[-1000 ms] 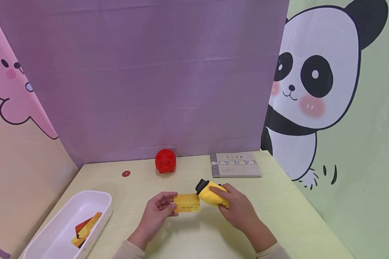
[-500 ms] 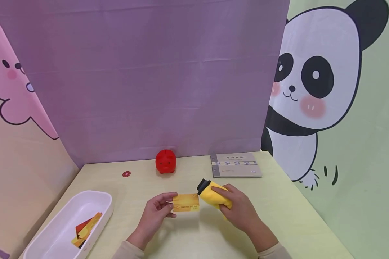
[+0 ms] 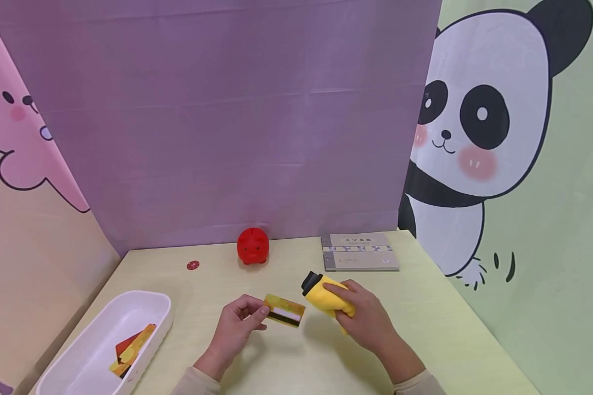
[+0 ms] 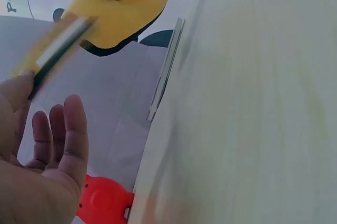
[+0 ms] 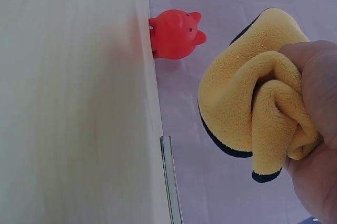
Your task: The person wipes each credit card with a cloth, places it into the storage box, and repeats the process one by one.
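Note:
Between thumb and fingers, my left hand (image 3: 237,327) pinches a gold bank card (image 3: 284,311) by its left edge. The card's back shows a dark stripe and a white strip, and it tilts down to the right above the table. In the left wrist view the card (image 4: 55,50) is blurred. My right hand (image 3: 368,318) grips a bunched yellow cloth (image 3: 326,295) with black edging, a short gap to the right of the card. Folds of the cloth (image 5: 253,92) bulge out of the hand in the right wrist view.
On the left, a white tray (image 3: 150,295) holds several cards (image 3: 132,348), gold and red. Along the back of the table (image 3: 405,307) stand a red piggy bank (image 3: 253,246) and a grey album (image 3: 359,252). A small red disc (image 3: 192,265) lies at back left.
The left hand has turned the card over from its printed front to its striped back. The cloth has come slightly away from the card's edge, to the right.

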Demonstrator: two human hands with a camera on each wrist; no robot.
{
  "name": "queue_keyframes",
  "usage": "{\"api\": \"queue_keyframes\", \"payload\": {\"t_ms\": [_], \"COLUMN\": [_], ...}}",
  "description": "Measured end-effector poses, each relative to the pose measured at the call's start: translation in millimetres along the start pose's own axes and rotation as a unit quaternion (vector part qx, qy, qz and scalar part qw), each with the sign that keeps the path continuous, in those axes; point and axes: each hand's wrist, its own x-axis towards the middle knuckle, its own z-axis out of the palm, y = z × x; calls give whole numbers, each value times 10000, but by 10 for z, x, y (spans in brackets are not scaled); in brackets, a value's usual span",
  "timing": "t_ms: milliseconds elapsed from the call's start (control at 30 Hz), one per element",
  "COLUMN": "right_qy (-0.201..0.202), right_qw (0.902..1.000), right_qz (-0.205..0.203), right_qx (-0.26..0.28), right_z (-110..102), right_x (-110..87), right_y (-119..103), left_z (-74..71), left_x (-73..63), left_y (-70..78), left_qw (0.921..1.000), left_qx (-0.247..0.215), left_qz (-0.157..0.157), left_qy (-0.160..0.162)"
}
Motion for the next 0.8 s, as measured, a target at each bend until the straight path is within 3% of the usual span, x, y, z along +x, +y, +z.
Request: {"api": "queue_keyframes", "payload": {"t_ms": [233, 800], "right_qy": [0, -23], "right_qw": [10000, 9999], "right_qz": [6, -35], "right_qx": [59, 91], "right_z": [1, 2], "right_x": [-6, -6], "right_y": [-2, -106], "left_z": [9, 41], "left_x": [7, 6], "left_y": [-10, -10], "left_qw": [9997, 9990], "left_qx": [-187, -394], "left_qz": [-107, -165], "left_qy": [-71, 160]}}
